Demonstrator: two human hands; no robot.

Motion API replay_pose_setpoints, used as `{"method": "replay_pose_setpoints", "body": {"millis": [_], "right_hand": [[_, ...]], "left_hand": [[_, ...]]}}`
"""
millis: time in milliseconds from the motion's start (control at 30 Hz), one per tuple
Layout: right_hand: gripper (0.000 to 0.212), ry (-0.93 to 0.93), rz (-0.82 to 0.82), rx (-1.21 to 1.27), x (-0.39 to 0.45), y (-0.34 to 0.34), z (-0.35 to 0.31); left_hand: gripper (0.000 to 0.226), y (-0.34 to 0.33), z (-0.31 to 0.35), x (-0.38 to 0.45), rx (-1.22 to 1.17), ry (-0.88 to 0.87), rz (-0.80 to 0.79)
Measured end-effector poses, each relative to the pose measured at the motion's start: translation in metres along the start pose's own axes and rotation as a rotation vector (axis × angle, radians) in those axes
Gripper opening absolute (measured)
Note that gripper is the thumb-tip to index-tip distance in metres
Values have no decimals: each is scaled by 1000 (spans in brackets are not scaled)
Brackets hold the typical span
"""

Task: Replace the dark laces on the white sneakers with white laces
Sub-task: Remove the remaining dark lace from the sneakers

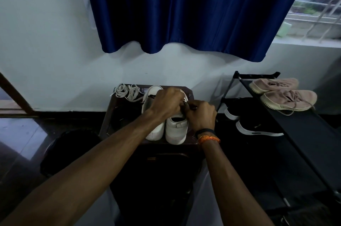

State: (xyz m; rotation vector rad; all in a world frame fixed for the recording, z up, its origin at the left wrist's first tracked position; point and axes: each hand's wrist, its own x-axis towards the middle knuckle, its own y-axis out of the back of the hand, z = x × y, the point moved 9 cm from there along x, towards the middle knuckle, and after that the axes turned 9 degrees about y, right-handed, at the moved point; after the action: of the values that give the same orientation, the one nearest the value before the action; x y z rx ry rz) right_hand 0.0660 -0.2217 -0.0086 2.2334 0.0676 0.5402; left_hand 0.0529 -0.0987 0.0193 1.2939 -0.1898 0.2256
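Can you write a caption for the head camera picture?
Both hands work a dark lace on white sneakers, white laces waiting nearby.

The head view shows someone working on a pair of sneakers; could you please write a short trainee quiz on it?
1. True or false: the white laces are already threaded through the white sneakers.
2. Multiple choice: where do the pink sneakers sit? A) on the dark stool B) on the top shelf of the black rack C) on the floor
3. Fill in: both the left hand and right hand are busy with the dark ____.

Key: 1 false, they lie loose on the stool; 2 B; 3 lace.
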Motion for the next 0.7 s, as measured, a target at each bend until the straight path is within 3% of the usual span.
{"method": "replay_pose_setpoints", "body": {"millis": [467,600,700], "right_hand": [[20,17,20,3,-3,6,-2],[20,81,18,-41,-1,4,-12],[26,157,-37,-136,1,-2,-24]], "left_hand": [[9,66,-114,-13,-265,530,408],[10,50,-127,-2,-273,556,236],[34,33,-108,-1,-190,458,141]]}}
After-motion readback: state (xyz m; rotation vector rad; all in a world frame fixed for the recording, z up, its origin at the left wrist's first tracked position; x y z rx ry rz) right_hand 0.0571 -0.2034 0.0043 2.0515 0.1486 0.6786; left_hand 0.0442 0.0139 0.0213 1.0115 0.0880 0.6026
